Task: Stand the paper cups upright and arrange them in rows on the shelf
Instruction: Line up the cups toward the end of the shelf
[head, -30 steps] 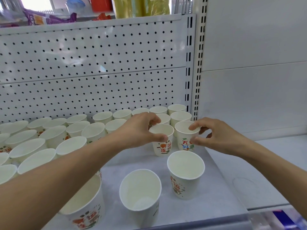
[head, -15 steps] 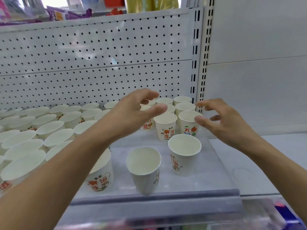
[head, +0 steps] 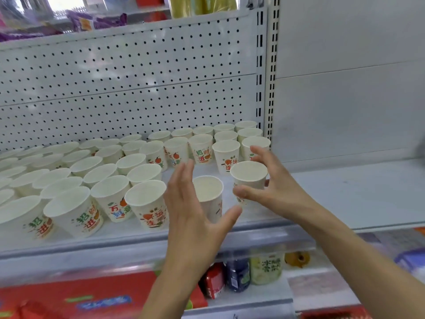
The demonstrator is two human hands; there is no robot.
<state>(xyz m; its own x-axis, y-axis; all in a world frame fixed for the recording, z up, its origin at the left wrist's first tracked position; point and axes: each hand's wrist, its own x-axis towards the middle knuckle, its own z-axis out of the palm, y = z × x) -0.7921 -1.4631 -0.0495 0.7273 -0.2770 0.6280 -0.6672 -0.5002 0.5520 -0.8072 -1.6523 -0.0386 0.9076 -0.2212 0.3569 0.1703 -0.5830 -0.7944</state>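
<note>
Left hand (head: 193,217) open beside middle paper cup (head: 208,192). Right hand (head: 276,192) curls round end paper cup (head: 249,174), contact unclear; squeeze lightly.

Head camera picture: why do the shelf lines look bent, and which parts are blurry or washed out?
Head view: the wide-angle lens bows the pegboard panel and the shelf edge; the red packaging below and the leftmost paper cups are smeared; the top-left corner is overexposed by backlight.
</note>
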